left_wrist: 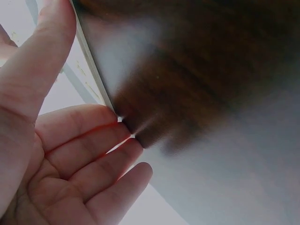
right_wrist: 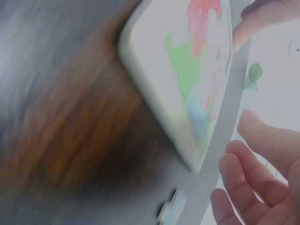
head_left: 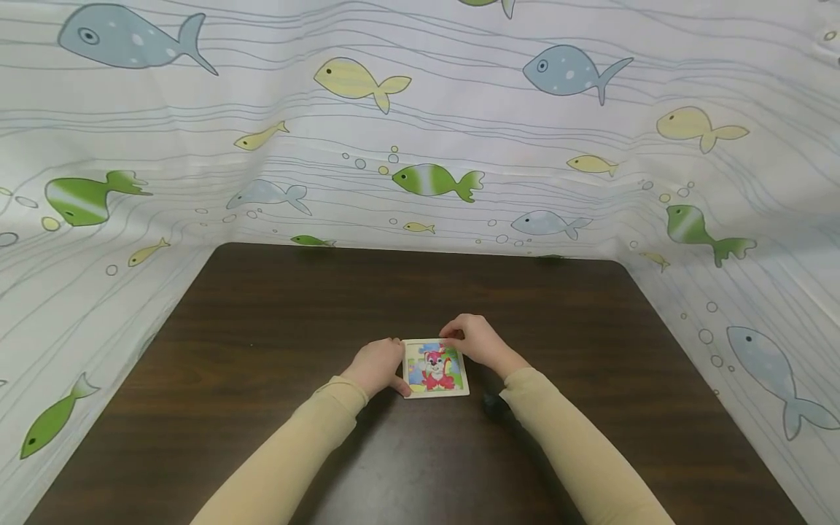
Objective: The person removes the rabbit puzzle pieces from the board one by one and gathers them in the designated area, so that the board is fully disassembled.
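A small square jigsaw puzzle [head_left: 436,368] with a pink-and-white cartoon animal lies in a pale tray frame on the table. At its left side, my left hand [head_left: 377,367] holds the frame, the thumb at the near corner and the fingers at the far one. The left fingertips [left_wrist: 115,112] meet the frame's edge. My right hand [head_left: 479,341] is over the far right part of the puzzle. Its loosely bent fingers [right_wrist: 236,168] show nothing between them in the right wrist view. Near the frame's corner there, a loose puzzle piece [right_wrist: 173,206] lies on the table.
The dark wood-grain table [head_left: 295,306] is surrounded at the back and sides by a white fish-print curtain [head_left: 459,131]. A dark rounded object or shadow [head_left: 494,405] is beneath the right forearm; which of these it is, I cannot tell.
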### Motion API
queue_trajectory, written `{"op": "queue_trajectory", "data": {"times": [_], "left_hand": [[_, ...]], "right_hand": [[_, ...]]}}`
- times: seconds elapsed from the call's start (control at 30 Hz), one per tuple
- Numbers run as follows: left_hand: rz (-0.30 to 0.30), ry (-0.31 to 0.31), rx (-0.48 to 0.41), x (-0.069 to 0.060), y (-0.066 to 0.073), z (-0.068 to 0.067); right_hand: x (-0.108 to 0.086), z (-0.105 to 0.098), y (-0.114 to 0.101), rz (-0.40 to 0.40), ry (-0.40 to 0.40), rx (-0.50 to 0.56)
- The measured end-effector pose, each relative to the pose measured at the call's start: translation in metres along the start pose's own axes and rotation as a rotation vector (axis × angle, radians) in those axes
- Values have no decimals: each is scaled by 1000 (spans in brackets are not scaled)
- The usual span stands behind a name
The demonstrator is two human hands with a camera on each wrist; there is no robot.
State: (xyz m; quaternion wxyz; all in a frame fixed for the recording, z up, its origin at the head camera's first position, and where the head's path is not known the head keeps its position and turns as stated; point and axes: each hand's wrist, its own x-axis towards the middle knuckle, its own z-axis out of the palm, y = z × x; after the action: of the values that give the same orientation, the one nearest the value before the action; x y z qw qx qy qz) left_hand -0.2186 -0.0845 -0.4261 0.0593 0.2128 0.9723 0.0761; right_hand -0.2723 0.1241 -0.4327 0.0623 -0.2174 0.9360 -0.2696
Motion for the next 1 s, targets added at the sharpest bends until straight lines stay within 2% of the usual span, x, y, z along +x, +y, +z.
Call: {"op": "queue_trajectory", "data": {"times": [0.13, 0.23, 0.5, 0.77, 1.0], "left_hand": [[14, -14, -1, -8, -1, -1], [23, -21, 4, -14, -1, -1], [47, -13, 12, -30, -2, -4], [49, -8, 37, -26, 0, -3], [40, 3, 43, -23, 2, -3]], "right_hand": [[-4, 8, -15, 2, -48, -36], [-7, 13, -25, -27, -78, -70], [-17, 23, -43, -61, -95, -120], [-13, 24, -42, -122, -109, -179], [-10, 23, -42, -191, -91, -233]]}}
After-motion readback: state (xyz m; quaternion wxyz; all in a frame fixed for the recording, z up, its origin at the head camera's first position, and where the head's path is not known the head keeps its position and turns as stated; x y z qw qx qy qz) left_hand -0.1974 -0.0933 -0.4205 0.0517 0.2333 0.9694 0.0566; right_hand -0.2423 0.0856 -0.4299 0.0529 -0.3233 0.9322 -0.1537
